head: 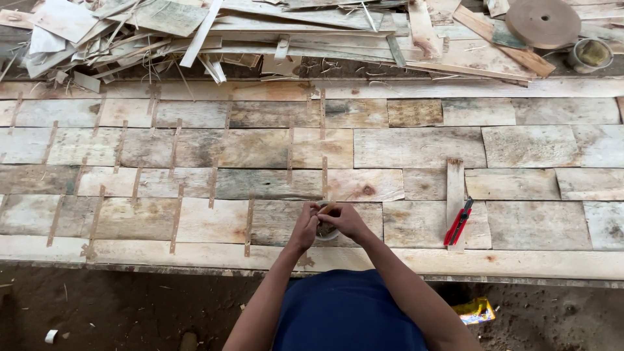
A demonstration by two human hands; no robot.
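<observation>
- Both hands, left hand [304, 227] and right hand [344, 220], close their fingers around a small round container [327, 231] on the worktop [416, 146].
- It seems light and stiff; grip its rim.
- Red cutter [458, 222] lies right of the fingers.

A dirt floor [130, 312] lies below a patchwork plank surface [416, 146], scrap wood [162, 32] heaped behind.

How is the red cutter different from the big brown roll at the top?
The red cutter is long, thin and bright red; the brown roll is round, flat and dull brown. The cutter lies on the joined boards; the roll sits on the scrap pile. Neither is being held.
</observation>
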